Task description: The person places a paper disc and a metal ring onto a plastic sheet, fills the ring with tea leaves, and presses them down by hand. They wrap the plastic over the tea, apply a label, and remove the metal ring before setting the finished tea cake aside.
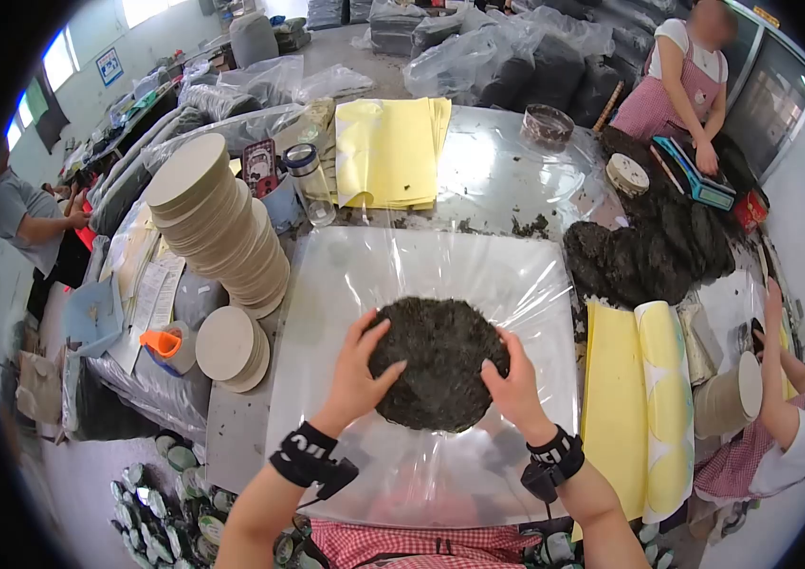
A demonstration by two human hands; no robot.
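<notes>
A dark, rough-edged round cake of fibrous material [439, 365] lies on a clear plastic sheet [346, 284] spread over the work surface in front of me. My left hand [359, 375] grips its left edge, the thumb on top and the fingers curled along the rim. On the opposite edge, my right hand [514, 379] holds it the same way, thumb pressing on the top. The undersides of both hands' fingertips are partly hidden. Black straps circle both wrists.
Stacked pale round discs [218, 228] and a shorter stack [232, 346] stand left, near a glass bottle [310, 185]. Yellow sheets [384, 156] lie behind; a yellow roll [663, 408] lies right. Dark clumps [649, 251] are heaped back right. Co-workers sit or stand on both sides.
</notes>
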